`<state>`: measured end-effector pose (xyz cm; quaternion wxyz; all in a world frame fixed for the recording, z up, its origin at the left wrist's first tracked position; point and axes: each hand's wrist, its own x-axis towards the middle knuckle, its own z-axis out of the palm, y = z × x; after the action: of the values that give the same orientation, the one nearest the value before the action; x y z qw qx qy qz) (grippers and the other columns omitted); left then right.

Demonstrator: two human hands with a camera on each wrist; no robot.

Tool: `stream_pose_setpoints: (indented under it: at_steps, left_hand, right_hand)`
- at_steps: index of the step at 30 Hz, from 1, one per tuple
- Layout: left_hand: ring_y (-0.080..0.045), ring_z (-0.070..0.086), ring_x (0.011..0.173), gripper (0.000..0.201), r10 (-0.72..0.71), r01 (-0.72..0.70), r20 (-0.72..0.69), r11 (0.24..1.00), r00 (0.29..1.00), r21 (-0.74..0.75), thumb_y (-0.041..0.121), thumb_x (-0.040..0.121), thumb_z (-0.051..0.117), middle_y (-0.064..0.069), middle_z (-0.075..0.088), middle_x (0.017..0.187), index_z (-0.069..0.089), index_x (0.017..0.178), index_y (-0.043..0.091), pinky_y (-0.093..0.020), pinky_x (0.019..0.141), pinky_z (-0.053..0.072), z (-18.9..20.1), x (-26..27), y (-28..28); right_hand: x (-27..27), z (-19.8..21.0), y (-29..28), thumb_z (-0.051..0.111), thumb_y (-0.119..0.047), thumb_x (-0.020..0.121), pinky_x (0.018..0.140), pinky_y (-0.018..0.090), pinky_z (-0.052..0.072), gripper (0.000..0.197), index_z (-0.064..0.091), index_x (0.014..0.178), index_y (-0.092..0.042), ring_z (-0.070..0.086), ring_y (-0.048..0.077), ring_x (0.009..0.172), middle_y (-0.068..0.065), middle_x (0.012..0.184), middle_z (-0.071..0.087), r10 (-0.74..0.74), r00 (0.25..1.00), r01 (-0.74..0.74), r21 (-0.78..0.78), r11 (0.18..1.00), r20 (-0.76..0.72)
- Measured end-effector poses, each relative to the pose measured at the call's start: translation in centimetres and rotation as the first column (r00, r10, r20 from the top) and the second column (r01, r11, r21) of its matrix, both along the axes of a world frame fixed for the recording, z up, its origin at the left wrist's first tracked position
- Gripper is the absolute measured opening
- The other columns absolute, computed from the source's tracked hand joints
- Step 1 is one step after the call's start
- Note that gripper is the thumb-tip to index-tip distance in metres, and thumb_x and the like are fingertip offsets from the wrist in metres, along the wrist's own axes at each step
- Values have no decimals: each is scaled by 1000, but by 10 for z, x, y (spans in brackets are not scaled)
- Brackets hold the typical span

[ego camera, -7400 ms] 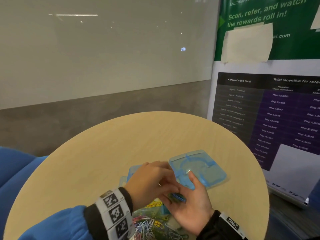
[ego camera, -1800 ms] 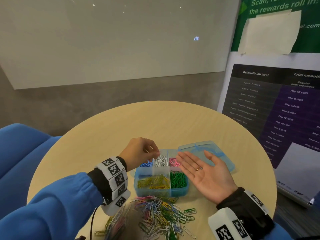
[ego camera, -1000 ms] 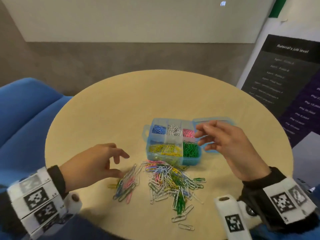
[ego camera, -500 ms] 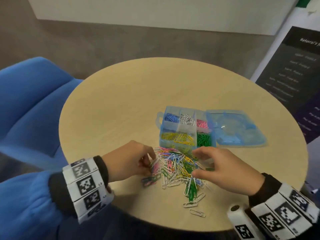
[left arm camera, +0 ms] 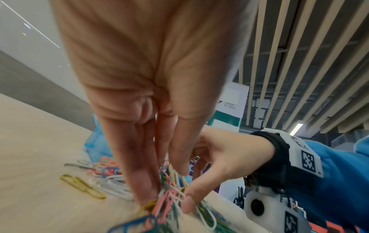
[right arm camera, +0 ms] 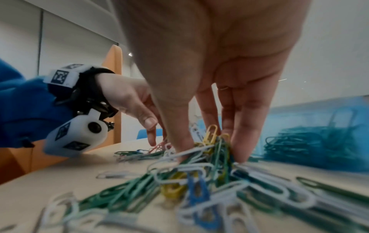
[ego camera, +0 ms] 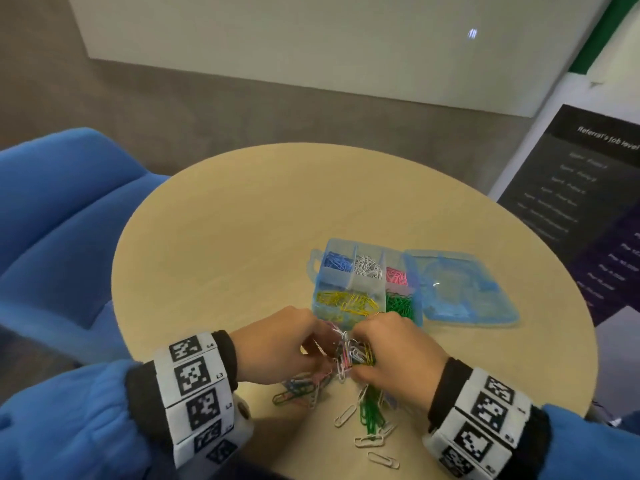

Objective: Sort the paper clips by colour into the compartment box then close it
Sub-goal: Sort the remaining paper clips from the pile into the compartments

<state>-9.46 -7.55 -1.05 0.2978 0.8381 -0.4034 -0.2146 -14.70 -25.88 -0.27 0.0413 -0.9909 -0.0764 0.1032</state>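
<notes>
— Where are the clips [ego camera: 349, 355]?
— Heaped on the table [ego camera: 242, 237], just before the open box [ego camera: 367, 285]. Left hand [ego camera: 277, 344] and right hand [ego camera: 391, 355] both pinch into the heap.
— Any writing?
— A poster [ego camera: 588, 188] reads "Referral's job level"; another [left arm camera: 229, 105], "Refer to Win".

The right hand [right arm camera: 215, 66] is seen from behind the palm, its thumb and fingers [right arm camera: 245, 126] brought down into a heap of mixed paper clips [right arm camera: 199, 173] on the table [right arm camera: 30, 193], and some clips are pinched between them. At 9 o'clock the left hand [right arm camera: 129, 97] is reached into the same heap. At 3 o'clock, green clips [right arm camera: 311, 141] are seen through the wall of the blue box [right arm camera: 319, 107].
</notes>
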Motion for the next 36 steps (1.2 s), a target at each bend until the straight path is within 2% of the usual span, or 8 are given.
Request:
stream_pose_setpoints:
  at_steps: [5, 9, 12, 19, 25, 29, 32, 36]
  left_hand:
    - [-4, 69, 79, 24, 173, -169, 18, 976, 985, -134, 27, 94, 64, 3, 75, 95, 71, 113, 14, -21, 75, 55, 18, 22, -3]
    - [-17, 67, 82, 31, 250, -354, -353, 895, 902, -271, 26, 101, 50, -11, 72, 104, 63, 115, 1, -27, 73, 58, 30, 33, -15]
    - [-18, 63, 88, 44, 215, -504, -656, 813, 724, -290, 37, 101, 44, -12, 67, 107, 59, 120, 0, -33, 80, 55, 25, 27, -22]
    - [-25, 69, 87, 61, 54, -724, -953, 664, 297, -187, 55, 89, 48, -17, 67, 102, 61, 116, 2, -34, 81, 55, 13, 5, -30]
    - [-41, 61, 114, 57, -407, -741, -905, 644, -120, -191, 42, 102, 35, -29, 58, 129, 63, 125, -2, -47, 103, 44, 9, -14, -43]
    - [-33, 65, 107, 39, -506, -805, -838, 574, -203, -152, 12, 89, 56, -23, 59, 128, 57, 122, -10, -46, 92, 54, -2, -15, -48]
    - [-12, 39, 135, 43, -561, -838, -773, 541, -295, -73, 12, 92, 53, -8, 47, 136, 44, 132, -1, -28, 115, 31, -14, -9, -47]
    - [-33, 41, 138, 53, -536, -852, -799, 521, -273, -58, 25, 100, 40, -30, 45, 143, 43, 138, -10, -38, 121, 21, -20, -10, -49]
  right_hand:
    - [5, 4, -7, 66, -25, 86, 75, 29, 52, 19, 71, 104, -20, 63, 18, 85, 1, 97, 70, -39, 998, 37, 61, 997, 38]
    - [5, 14, -14, 74, -28, 83, 56, 6, 31, 27, 73, 108, -19, 49, -2, 59, -15, 76, 63, -66, 997, 58, 199, 978, 34]
    - [5, 25, -22, 79, -27, 78, 50, 10, 36, 22, 76, 98, -16, 51, -8, 50, -20, 45, 51, -141, 990, 128, 340, 932, 14]
    - [8, 53, -32, 83, -31, 74, 51, 15, 34, 16, 78, 84, -20, 51, 3, 50, -12, 51, 55, -134, 987, 81, 446, 891, 88]
    - [13, 66, -13, 81, -27, 74, 59, 23, 45, 12, 78, 83, -20, 54, 2, 55, -7, 60, 63, -68, 988, -18, 535, 845, 141]
    - [14, 49, -8, 82, -25, 73, 69, 30, 54, 19, 77, 92, -25, 66, 12, 71, -1, 78, 73, -32, 997, -12, 546, 837, 70]
    - [12, 42, -14, 77, -13, 78, 77, 30, 57, 19, 77, 95, -21, 69, 6, 78, -5, 85, 75, -45, 996, -10, 599, 801, 77]
    - [10, 38, -21, 69, -9, 87, 84, 21, 55, 21, 78, 101, -21, 69, -4, 86, -9, 93, 76, -83, 991, -4, 656, 755, 101]
